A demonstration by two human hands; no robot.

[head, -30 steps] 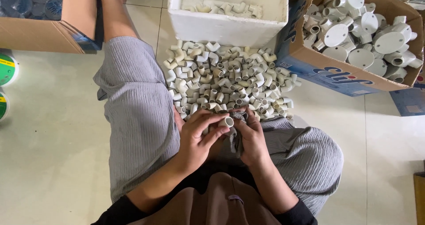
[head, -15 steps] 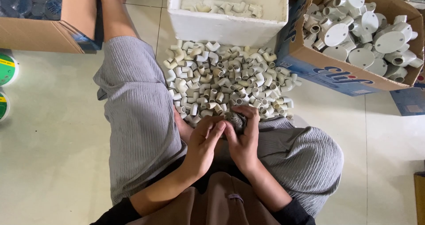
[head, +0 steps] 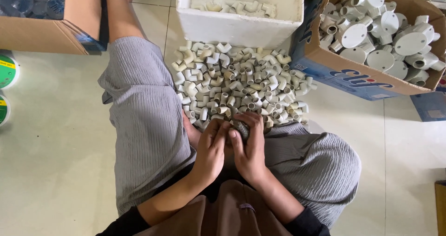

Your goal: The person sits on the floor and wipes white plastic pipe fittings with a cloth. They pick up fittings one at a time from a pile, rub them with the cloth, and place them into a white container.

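Head view. The person sits on the pale tiled floor (head: pixel 55 161) with legs in grey crinkled fabric trousers (head: pixel 144 124) spread to either side of a heap of small off-white plastic pipe elbow fittings (head: pixel 237 85). The heap lies directly on the floor between the knees, its near edge just in front of both hands.

The left hand (head: pixel 211 148) and the right hand (head: pixel 248 148) are pressed together at the near edge of the heap, fingers curled inward and touching one another. Between them sits a small dark grey rounded object (head: pixel 240 129), clasped by the fingertips of both hands; its exact kind cannot be told, as the fingers cover most of it. Both hands are closed around this object, neither is released.

Beyond the heap stands a white foam box (head: pixel 237 27), its near wall touching the far edge of the heap; more off-white elbow fittings lie inside along its far wall. To the right of the foam box, just beside it, stands an open brown cardboard carton with a blue printed side (head: pixel 344 73), filled with white round plastic junction boxes (head: pixel 385 32). At upper left a second brown cardboard carton (head: pixel 51 27) holds clear plastic-wrapped items. Two round green-and-yellow rolls (head: pixel 5 90) lie at the left edge of the floor, well apart from the hands.
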